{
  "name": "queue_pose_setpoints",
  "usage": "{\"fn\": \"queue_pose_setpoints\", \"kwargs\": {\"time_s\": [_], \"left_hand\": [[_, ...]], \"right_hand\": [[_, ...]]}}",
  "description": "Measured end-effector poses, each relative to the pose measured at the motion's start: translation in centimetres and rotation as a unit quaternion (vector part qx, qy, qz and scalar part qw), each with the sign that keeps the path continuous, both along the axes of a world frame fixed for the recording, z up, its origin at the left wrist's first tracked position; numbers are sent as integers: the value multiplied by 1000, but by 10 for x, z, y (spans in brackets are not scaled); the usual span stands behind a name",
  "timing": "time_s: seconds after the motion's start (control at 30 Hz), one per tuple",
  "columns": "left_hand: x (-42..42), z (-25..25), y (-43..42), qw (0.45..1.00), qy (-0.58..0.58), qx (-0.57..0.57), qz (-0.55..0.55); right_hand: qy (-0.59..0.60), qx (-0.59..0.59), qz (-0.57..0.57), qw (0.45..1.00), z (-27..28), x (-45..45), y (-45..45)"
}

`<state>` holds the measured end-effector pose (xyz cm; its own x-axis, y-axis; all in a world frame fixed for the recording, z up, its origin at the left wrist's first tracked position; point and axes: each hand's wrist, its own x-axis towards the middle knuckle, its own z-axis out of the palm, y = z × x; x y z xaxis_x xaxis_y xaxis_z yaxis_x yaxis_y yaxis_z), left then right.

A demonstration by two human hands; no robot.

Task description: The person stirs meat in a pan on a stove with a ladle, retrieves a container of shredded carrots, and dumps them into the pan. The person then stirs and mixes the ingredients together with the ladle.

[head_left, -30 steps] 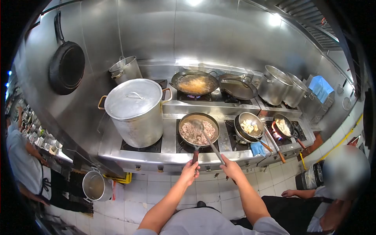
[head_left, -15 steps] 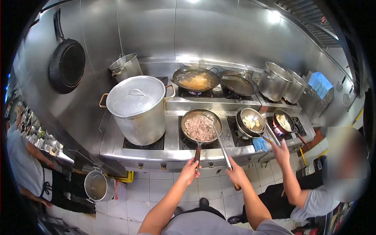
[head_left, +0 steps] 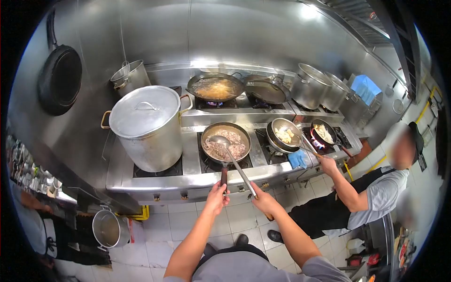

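Hands (head_left: 238, 199) grip pan (head_left: 226, 142) and what looks like a ladle (head_left: 234, 161).

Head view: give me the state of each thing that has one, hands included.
Front pan: uncovered, no flame visible
Meat: loose, pinkish-grey pieces
Ladle: bowl down in the meat
Left hand: closed on the front pan's handle
Right hand: gripping the ladle
Large pot: lid on
Rear left wok: uncovered, burner lit
Rightmost pan: uncovered, flame visible
Blue cloth: crumpled
Floor pot: uncovered
Wall pan: hanging
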<state>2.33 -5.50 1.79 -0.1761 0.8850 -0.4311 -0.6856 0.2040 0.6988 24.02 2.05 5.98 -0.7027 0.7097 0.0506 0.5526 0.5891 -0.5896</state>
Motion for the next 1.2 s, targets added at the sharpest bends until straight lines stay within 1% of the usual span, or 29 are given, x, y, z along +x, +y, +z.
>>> {"fn": "queue_pose_setpoints", "kwargs": {"time_s": [0.03, 0.07, 0.13, 0.2, 0.23, 0.27, 0.3, 0.37, 0.4, 0.47, 0.5, 0.57, 0.6, 0.63, 0.67, 0.7, 0.73, 0.77, 0.8, 0.83, 0.87, 0.9, 0.93, 1.0, 1.03, 1.07, 1.1, 1.2], "left_hand": [[-1, -1, 0, 1000, 4, 5, -6], [-2, -1, 0, 1000, 5, 7, 1], [-3, -3, 1, 1000, 2, 11, -12], [-2, -6, 2, 1000, 6, 11, -13], [0, -4, 2, 1000, 9, 6, -4], [0, -2, 2, 1000, 14, 0, 2], [1, 0, 2, 1000, 18, -2, -7], [5, -2, 0, 1000, 13, -9, 23], [5, -8, -2, 1000, 13, 4, 18], [6, -12, -8, 1000, -11, 9, 23], [4, -13, -14, 1000, -4, 6, 17], [6, -20, -36, 999, -20, 25, 14], [8, -27, -50, 1000, -18, 7, 10], [11, -37, -66, 1000, -16, -10, 0], [15, -51, -84, 999, 17, -35, -32], [19, -68, -101, 994, 51, -56, -75], [24, -88, -117, 978, 103, -107, -148], [21, -148, -142, 965, 119, -137, -190], [25, -185, -164, 931, 237, -127, -247], [-1, -334, -193, 868, 300, -107, -380], [0, -312, -203, 805, 379, -140, -434], [9, -294, -200, 766, 400, -158, -478], [14, -287, -187, 734, 413, -159, -516], [25, -278, -155, 678, 439, -140, -573], [29, -275, -138, 653, 451, -127, -595], [33, -272, -122, 633, 459, -113, -613], [37, -268, -104, 613, 467, -98, -630], [53, -266, -57, 554, 489, -48, -672]], "right_hand": [[-32, -141, -38, 989, 14, -7, -2], [-64, -277, -75, 956, 27, -13, -3], [31, -360, -35, 932, 40, -1, 10], [35, -348, -59, 935, 46, 7, 15], [38, -348, -62, 935, 37, 6, 22], [39, -183, -50, 981, 17, 2, 34], [38, -13, -41, 998, 1, -2, 41], [-25, -83, -103, 991, -1, -22, 54], [-74, -84, -117, 987, 8, -33, 56], [-82, -74, -85, 990, -17, -36, 71], [-75, -77, -90, 990, -29, -30, 77], [30, -161, -11, 986, -53, -3, 77], [35, -163, -21, 986, -55, 16, 71], [115, -339, -70, 931, -56, 40, 63], [199, -497, -119, 836, -59, 66, 52], [217, -532, -146, 805, -69, 94, 40], [241, -560, -176, 773, -88, 126, 27], [203, -552, -208, 781, -117, 158, 9], [170, -545, -245, 783, -149, 188, -11], [104, -543, -278, 786, -169, 215, -36], [-23, -539, -331, 774, -207, 239, -61], [-190, -507, -315, 779, -236, 268, -89], [-275, -324, -272, 863, -257, 296, -131], [-219, -386, -388, 807, -243, 324, -196], [-204, -391, -417, 795, -245, 337, -218], [-105, -483, -490, 719, -254, 348, -241], [2, -560, -545, 624, -261, 353, -266], [56, -544, -615, 568, -253, 362, -328]]}}
